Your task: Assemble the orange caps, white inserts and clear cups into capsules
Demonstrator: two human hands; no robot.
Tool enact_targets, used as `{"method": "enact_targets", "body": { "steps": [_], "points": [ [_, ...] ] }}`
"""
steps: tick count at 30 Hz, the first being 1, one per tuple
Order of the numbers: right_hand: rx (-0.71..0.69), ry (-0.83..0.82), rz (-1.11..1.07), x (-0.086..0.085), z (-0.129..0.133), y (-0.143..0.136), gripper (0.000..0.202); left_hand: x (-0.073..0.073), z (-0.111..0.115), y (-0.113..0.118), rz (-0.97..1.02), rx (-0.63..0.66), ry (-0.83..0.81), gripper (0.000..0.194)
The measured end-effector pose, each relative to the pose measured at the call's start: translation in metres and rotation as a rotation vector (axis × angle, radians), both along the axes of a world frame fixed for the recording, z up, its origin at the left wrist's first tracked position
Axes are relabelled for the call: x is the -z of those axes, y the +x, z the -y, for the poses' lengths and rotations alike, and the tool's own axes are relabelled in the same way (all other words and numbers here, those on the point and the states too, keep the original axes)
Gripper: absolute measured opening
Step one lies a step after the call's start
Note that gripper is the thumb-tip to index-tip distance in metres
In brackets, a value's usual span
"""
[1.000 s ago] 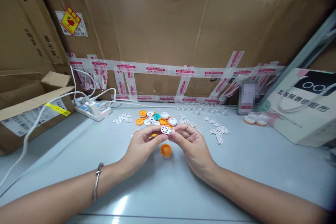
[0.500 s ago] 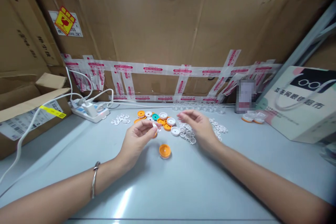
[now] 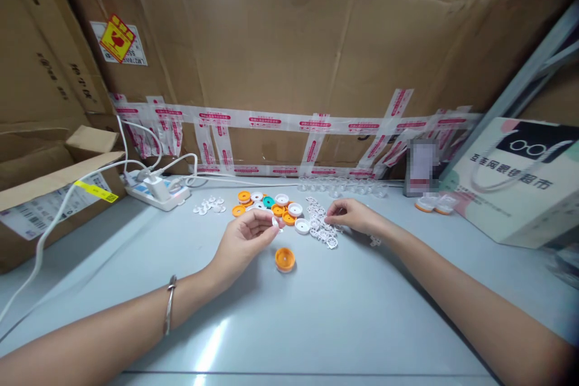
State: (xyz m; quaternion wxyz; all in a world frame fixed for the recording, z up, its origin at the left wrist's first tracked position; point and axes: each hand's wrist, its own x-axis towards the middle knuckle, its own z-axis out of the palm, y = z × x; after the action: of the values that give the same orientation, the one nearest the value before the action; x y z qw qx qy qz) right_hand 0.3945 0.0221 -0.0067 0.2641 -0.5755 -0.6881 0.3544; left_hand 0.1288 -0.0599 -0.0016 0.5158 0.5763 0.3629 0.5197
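A small white disc (image 3: 274,222) is pinched at the fingertips of the left hand (image 3: 242,242), curled shut around it just above the counter (image 3: 316,313), with an orange cap (image 3: 284,259) lying just right of that hand. The right hand (image 3: 353,216), fingers bent down and pinching, touches a heap of white lattice pieces (image 3: 322,229) beneath its fingertips; coloured caps (image 3: 271,205) lie beyond the left hand

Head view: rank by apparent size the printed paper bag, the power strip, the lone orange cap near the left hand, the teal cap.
1. printed paper bag, largest by far
2. power strip
3. lone orange cap
4. teal cap

The two caps may be alike in true size: the orange one lies nearer the camera, by the left hand.
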Motion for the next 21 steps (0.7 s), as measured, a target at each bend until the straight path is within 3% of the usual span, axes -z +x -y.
{"method": "enact_targets", "body": {
  "steps": [6, 11, 16, 21],
  "points": [
    [0.044, 0.03, -0.1, -0.018, 0.012, -0.007, 0.022, -0.005, 0.001, -0.002, -0.061, -0.006, 0.072, 0.014],
    [0.011, 0.04, -0.345, -0.038, 0.031, -0.031, 0.024, -0.022, 0.0, -0.002, -0.196, -0.072, 0.233, 0.013],
    [-0.092, 0.076, -0.516, -0.057, 0.049, -0.06, 0.021, -0.043, -0.002, 0.005, -0.494, -0.107, 0.678, 0.018],
    [-0.125, 0.075, -0.626, -0.061, 0.067, -0.075, 0.023, -0.038, -0.003, 0.014, -0.525, -0.2, 1.019, 0.028]
  ]
}}
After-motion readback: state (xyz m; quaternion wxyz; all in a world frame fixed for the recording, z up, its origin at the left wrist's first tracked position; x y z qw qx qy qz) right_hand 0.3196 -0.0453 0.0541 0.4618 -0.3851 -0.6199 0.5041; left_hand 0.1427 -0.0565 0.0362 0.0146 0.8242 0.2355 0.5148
